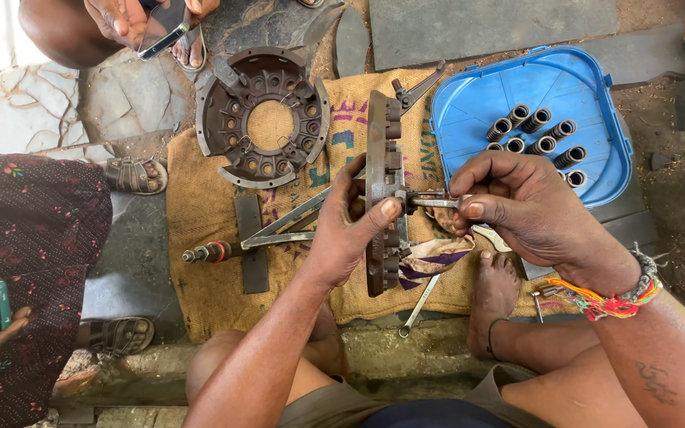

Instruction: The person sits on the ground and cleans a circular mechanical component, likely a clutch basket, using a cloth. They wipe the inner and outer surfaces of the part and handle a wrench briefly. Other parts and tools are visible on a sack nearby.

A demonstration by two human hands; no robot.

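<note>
My left hand (pixel 348 226) grips a rusty brown metal plate (pixel 382 143) that stands on edge on a burlap sack (pixel 200 206). Its thumb presses on the plate's side. My right hand (pixel 517 202) pinches a small metal tool or bolt (pixel 431 202) that pokes sideways into the plate. A cloth rag (pixel 430 257) lies just under the plate. My bare foot (pixel 495 289) rests on the sack next to it.
A round brown clutch cover (pixel 267 119) lies at the sack's far left. A blue plastic lid (pixel 533 87) holds several metal cylinders. A spanner (pixel 418 309) and a metal lever tool (pixel 279 234) lie on the sack. Two other people stand at the left, each holding a phone.
</note>
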